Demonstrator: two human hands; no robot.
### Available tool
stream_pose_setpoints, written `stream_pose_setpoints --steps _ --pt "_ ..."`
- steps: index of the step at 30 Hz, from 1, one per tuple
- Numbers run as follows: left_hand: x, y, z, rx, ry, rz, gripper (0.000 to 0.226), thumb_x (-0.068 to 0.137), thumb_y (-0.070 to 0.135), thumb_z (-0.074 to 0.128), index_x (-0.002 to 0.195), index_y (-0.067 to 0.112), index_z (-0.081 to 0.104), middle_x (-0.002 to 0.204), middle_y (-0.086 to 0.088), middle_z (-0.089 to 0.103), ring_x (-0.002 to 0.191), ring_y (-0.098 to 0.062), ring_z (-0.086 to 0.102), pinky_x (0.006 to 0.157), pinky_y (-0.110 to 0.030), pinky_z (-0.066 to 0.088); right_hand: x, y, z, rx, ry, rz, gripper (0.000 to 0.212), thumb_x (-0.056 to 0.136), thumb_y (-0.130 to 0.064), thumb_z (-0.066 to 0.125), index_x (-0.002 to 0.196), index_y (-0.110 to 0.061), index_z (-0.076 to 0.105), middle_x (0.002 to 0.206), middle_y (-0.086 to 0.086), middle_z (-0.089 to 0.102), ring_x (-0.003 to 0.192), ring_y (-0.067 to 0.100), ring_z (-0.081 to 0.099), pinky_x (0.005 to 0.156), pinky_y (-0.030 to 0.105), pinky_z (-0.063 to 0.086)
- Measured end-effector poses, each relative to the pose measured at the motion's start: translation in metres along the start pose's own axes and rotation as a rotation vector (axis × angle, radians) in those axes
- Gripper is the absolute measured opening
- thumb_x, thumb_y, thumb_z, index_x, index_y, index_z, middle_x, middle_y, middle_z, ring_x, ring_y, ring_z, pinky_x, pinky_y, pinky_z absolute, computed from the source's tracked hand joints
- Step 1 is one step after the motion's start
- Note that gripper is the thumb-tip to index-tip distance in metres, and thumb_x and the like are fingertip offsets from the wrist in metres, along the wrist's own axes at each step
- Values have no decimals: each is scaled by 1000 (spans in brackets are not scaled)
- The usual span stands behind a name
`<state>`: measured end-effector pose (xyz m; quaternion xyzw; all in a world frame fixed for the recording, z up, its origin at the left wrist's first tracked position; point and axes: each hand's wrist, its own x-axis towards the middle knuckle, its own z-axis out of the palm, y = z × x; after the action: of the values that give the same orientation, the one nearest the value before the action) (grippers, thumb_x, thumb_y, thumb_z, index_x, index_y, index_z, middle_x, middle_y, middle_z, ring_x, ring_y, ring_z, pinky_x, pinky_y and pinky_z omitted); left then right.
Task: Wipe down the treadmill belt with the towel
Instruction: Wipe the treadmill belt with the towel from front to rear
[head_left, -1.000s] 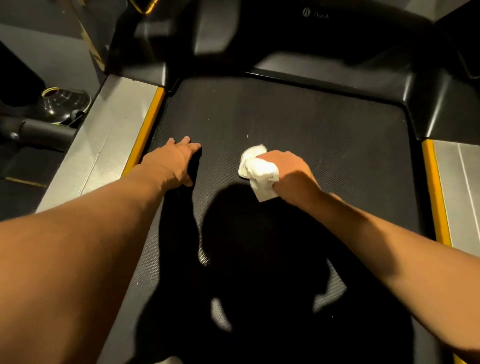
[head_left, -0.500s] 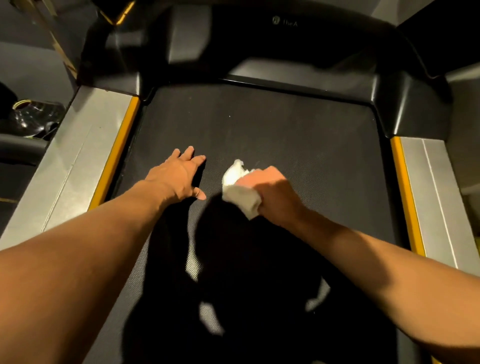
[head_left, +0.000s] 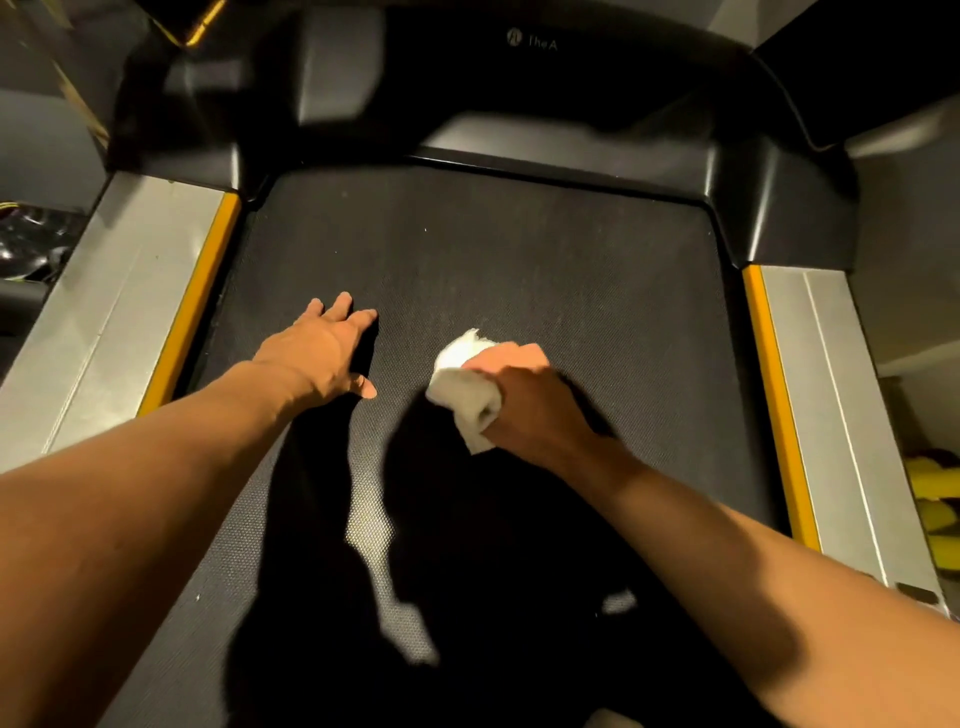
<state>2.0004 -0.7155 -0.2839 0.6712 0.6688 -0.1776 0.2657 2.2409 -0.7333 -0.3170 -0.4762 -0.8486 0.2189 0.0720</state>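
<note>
The treadmill belt (head_left: 519, 270) is mid-wipe: right hand (head_left: 524, 400) fingers clutch the towel (head_left: 460, 384). Left hand (head_left: 324, 353) lies flat, fingers spread. Next, I think, a stroke toward unwiped areas.

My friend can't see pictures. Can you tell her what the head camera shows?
A person's right hand presses a bunched white towel onto a black treadmill belt. Their left hand rests flat on the belt beside it, apart from the towel. Yellow strips and silver rails run along both sides.

White towel (head_left: 460, 387), black dotted-texture belt (head_left: 519, 270), yellow-edged silver side rails (head_left: 130, 312).
</note>
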Motion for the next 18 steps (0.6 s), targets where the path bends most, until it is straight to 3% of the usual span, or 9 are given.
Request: stream_pose_setpoints --steps 3,5,7,10,12,15,18 --pt "-4 3 3 28 0 1 95 85 39 68 154 22 5 162 -8 -6 147 -37 -2 118 -51 17 -15 -23 -10 112 -95 -64 36 74 -19 64 109 -25 61 107 -1 64 101 24 58 84 35 45" --pt "-7 5 6 94 -11 20 93 88 49 59 154 23 -1 161 -8 -11 147 -37 -3 118 -52 17 -10 -21 -28 156 2 -94 43 74 -34 49 113 -23 63 107 2 66 101 26 59 86 35 43" --pt "-12 9 11 169 -17 58 96 86 63 49 154 25 -7 160 -11 -14 147 -38 -4 117 -53 17 10 -7 -47 159 78 88 53 74 -37 45 117 -12 65 112 13 65 106 34 59 88 37 42" --pt "-16 22 14 211 -23 106 97 83 71 42 153 29 -11 160 -11 -16 147 -38 -6 116 -57 18 28 19 -46 -127 -6 334 32 75 -24 48 103 -15 62 92 6 62 95 35 64 72 32 44" --pt "-16 30 13 216 -27 121 94 83 71 42 152 33 -11 160 -10 -16 147 -38 -6 115 -59 18 3 17 -29 -148 -50 183 35 78 -22 48 111 -22 60 94 2 61 92 31 63 75 32 46" --pt "-15 40 13 214 -42 135 90 86 68 42 152 35 -10 160 -10 -17 147 -38 -7 114 -60 19 -46 10 -27 156 -90 -55 30 82 -14 62 111 -22 68 103 2 67 95 19 60 81 30 44" --pt "-14 42 16 238 -43 129 93 84 70 41 151 35 -13 159 -11 -18 147 -40 -7 114 -61 19 -31 21 -47 184 99 -68 20 81 -17 58 94 -15 73 91 8 71 86 27 64 78 36 48"
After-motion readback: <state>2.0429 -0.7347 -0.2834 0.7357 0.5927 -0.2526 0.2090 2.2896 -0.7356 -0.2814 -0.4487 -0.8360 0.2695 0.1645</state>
